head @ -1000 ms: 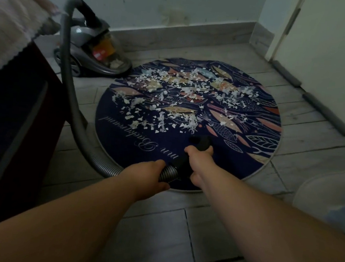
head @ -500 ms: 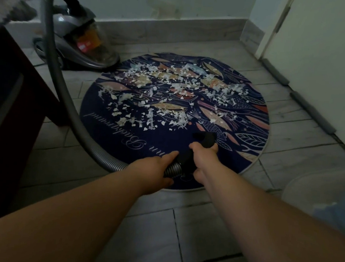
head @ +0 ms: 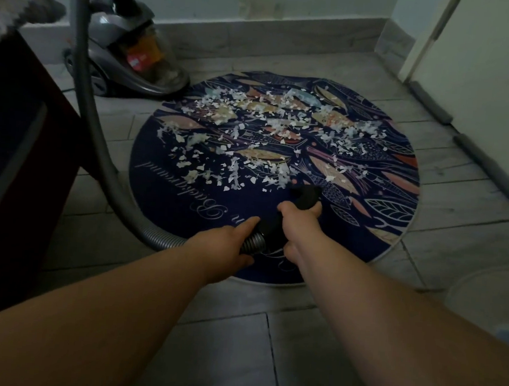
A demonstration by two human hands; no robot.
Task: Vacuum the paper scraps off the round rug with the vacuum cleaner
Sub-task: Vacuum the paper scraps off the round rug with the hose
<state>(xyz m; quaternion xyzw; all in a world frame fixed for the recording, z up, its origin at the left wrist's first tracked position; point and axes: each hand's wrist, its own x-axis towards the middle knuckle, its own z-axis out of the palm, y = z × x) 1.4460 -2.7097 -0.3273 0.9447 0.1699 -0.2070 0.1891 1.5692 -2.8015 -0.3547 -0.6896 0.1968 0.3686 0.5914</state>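
Note:
A round dark-blue rug (head: 167, 204) with a fish pattern lies on the tiled floor, and many white paper scraps (head: 252, 131) cover its far half. The grey canister vacuum cleaner (head: 129, 61) stands beyond the rug's left edge by the wall. Its grey ribbed hose (head: 99, 138) arcs down to my hands. My left hand (head: 228, 242) grips the hose end. My right hand (head: 298, 223) grips the black nozzle handle (head: 306, 197), whose tip sits low over the rug's near part, just short of the closest scraps.
A dark piece of furniture (head: 15, 158) with a pale cloth on top stands at the left. A white door (head: 485, 74) with grey foam strips (head: 489, 168) along its foot is at the right. A pale round object (head: 491, 300) sits at the lower right.
The view has shifted, so rug and vacuum sit further right in frame. My hands keep their grip on hose and nozzle, and the nozzle has edged slightly toward the scraps.

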